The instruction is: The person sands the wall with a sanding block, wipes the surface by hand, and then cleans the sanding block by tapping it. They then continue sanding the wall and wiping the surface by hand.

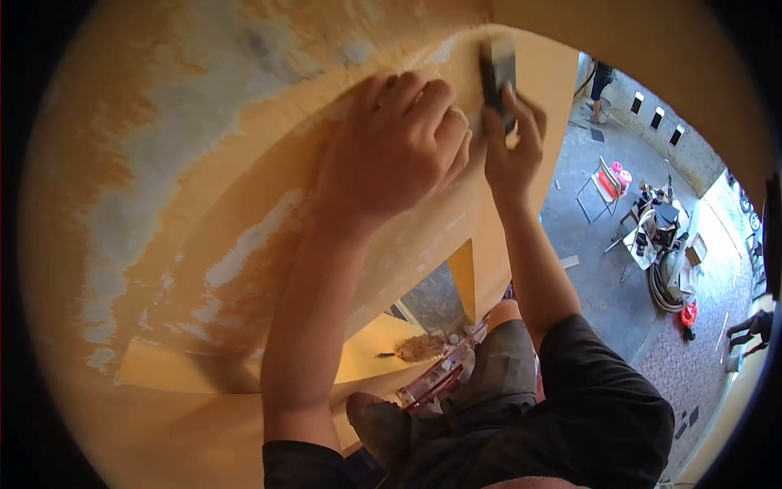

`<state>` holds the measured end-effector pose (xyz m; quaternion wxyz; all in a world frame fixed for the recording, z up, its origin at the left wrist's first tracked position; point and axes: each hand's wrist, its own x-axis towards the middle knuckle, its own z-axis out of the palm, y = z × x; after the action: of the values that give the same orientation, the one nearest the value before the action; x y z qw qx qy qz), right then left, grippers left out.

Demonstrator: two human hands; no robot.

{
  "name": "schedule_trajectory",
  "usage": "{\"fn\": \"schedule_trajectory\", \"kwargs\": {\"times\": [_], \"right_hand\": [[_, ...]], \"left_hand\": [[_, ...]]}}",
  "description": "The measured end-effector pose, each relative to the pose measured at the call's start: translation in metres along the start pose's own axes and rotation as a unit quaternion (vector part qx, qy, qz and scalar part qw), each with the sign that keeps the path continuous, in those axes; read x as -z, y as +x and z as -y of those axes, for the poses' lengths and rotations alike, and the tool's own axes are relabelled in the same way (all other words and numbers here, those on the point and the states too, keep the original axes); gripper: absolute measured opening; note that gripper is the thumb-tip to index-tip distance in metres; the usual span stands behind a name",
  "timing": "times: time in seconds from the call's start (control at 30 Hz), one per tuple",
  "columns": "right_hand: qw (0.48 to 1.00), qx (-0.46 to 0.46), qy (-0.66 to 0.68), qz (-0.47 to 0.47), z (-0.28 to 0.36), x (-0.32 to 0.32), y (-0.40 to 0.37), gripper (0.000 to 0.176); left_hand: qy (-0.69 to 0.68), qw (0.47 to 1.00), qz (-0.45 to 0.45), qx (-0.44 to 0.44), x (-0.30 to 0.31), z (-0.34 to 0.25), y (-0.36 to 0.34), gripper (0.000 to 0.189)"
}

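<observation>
A yellow-orange wall (277,171) with worn whitish patches curves in front of me and above me. My left hand (399,143) rests against it, fingers curled and closed; whatever they may hold is hidden. To its right, my right hand (517,151) grips a dark rectangular sanding block (498,73) between thumb and fingers. The block is slightly blurred and lies at the wall's curved edge, its long side pointing upward. A gap separates the two hands.
Below me, a brush (422,348) lies on a yellow ledge (366,354) beside a red frame (440,383). Far down on the grey floor (586,285) stand a folding chair (605,189) and a cluttered table (652,236) with a coiled hose (664,285). Other people (753,328) are at the edges.
</observation>
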<state>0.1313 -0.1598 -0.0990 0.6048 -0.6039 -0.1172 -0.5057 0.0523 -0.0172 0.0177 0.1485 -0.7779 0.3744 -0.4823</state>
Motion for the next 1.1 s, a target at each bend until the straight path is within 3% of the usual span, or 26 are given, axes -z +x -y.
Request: {"fn": "schedule_trajectory", "kwargs": {"times": [0.1,0.27,0.37,0.57,0.67,0.7,0.73,0.83,1.0,1.1], "right_hand": [[0.999,0.043,-0.012,0.015,-0.029,0.002,-0.023,0.035],[1.0,0.0,0.013,0.001,0.002,-0.003,0.004,0.034],[0.998,0.05,-0.029,0.025,-0.017,-0.002,-0.004,0.033],[0.998,0.045,-0.022,0.026,-0.014,0.002,-0.005,0.035],[0.996,0.086,-0.034,0.015,-0.015,-0.002,0.001,0.034],[0.996,0.082,-0.019,0.014,-0.001,-0.004,0.013,0.034],[1.0,-0.013,-0.01,0.008,0.016,-0.006,0.018,0.034],[0.997,0.063,-0.042,0.008,-0.005,-0.005,0.002,0.034],[0.999,0.009,-0.04,0.011,0.009,-0.005,0.013,0.035],[0.997,0.064,-0.042,0.02,-0.007,0.001,-0.004,0.035]], "left_hand": [[0.002,1.0,0.016,-0.002,0.003,0.001,0.002,0.015],[-0.012,1.0,0.011,0.009,0.004,-0.002,0.002,0.014],[-0.009,1.0,0.002,-0.002,0.003,0.002,0.001,0.014],[-0.025,0.999,0.002,0.027,0.0,0.0,0.002,0.015],[-0.005,1.0,0.003,-0.006,0.003,0.001,0.001,0.016],[-0.029,0.999,-0.022,0.001,-0.001,0.001,0.001,0.017],[-0.038,0.999,-0.015,0.011,-0.005,-0.004,-0.004,0.017],[-0.012,0.999,-0.039,0.003,0.0,0.001,0.002,0.017],[-0.007,0.998,-0.056,-0.005,-0.007,-0.002,-0.003,0.017],[-0.008,0.997,-0.078,-0.007,-0.002,0.002,0.003,0.016]]}}
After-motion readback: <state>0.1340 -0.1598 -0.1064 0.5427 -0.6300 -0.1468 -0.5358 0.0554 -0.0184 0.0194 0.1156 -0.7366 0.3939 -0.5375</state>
